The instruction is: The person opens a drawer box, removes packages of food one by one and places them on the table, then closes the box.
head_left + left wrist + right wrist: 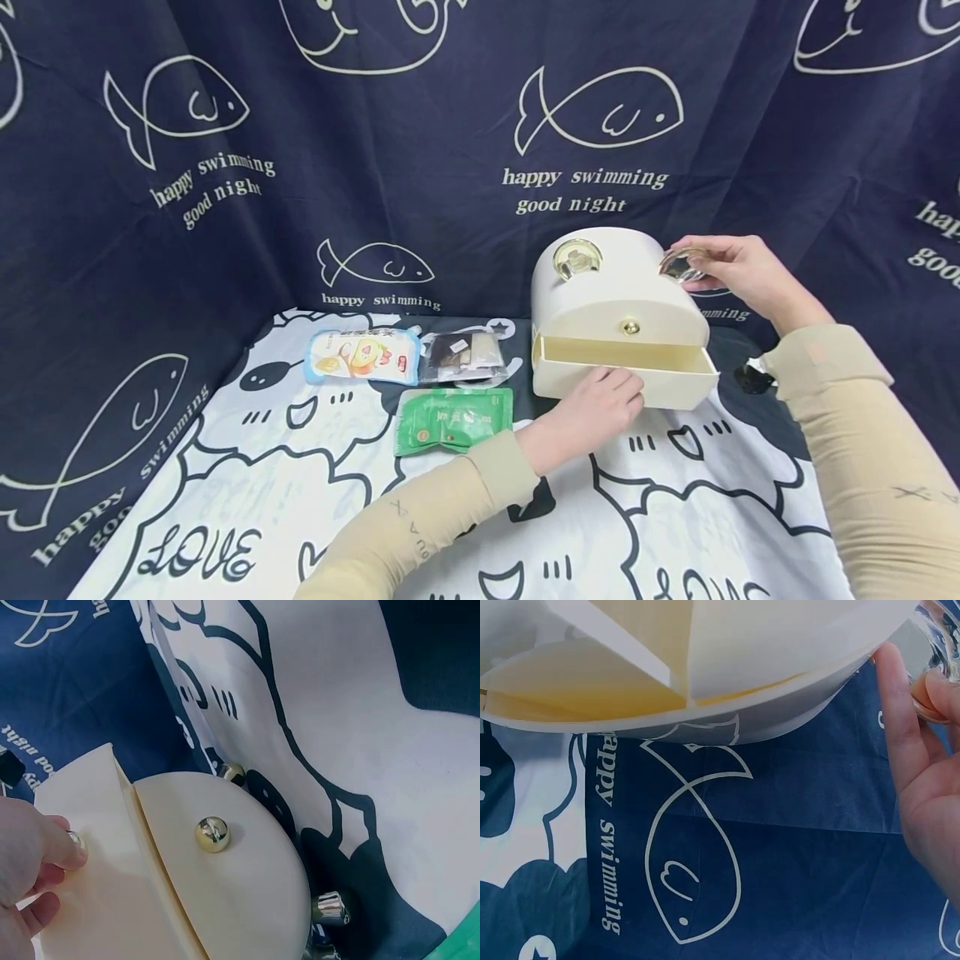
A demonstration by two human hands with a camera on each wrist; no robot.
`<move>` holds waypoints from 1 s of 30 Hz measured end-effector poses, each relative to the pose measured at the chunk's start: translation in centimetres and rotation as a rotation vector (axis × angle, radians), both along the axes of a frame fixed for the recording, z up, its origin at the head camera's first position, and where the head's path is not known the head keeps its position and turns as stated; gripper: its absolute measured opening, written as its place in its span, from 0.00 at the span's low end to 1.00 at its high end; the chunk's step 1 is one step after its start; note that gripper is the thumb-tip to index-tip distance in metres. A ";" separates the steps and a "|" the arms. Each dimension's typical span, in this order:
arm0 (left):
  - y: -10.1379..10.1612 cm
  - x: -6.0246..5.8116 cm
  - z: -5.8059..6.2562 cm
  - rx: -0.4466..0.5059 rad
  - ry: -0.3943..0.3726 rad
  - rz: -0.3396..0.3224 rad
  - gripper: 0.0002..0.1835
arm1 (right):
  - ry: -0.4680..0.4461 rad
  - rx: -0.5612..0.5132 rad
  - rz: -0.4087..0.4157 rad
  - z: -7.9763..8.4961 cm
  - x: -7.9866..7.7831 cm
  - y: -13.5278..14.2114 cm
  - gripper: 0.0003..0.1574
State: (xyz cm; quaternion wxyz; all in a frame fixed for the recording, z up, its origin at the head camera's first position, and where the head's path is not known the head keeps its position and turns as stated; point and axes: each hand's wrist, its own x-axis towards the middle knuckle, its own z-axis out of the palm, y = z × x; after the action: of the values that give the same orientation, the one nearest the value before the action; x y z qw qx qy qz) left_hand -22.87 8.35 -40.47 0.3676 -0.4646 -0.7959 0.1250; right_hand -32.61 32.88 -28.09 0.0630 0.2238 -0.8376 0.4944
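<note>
A cream two-drawer storage box point(547, 292) with a rounded top stands at the right of the table. Its lower drawer point(675, 387) is pulled out, with the pale inside showing. My left hand point(596, 408) is at that drawer's front; in the left wrist view its thumb and fingers pinch a small gold knob point(77, 840). The upper drawer, with its own gold knob point(631, 327), is closed. My right hand point(731, 267) grips a shiny round gold-rimmed ornament point(681, 265) at the box's upper right. A matching ornament point(577, 260) sits on the upper left.
Left of the box lie a blue-edged food packet point(363, 354), a clear packet with dark contents point(465, 354) and, nearer, a green packet point(453, 419). A dark shiny object point(753, 377) shows beside the right sleeve. Behind the box hangs a navy fish-print curtain point(450, 167).
</note>
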 end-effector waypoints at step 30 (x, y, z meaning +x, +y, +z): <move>0.6 -3.0 0.3 -0.015 -0.022 0.053 0.11 | 0.019 0.006 0.063 -0.1 0.0 0.1 0.17</move>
State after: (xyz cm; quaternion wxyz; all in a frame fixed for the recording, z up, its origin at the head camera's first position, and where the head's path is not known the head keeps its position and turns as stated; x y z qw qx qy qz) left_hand -25.87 8.97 -40.15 0.3519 -0.4473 -0.8110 0.1354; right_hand -32.63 33.03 -28.16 0.0547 0.2548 -0.8310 0.4914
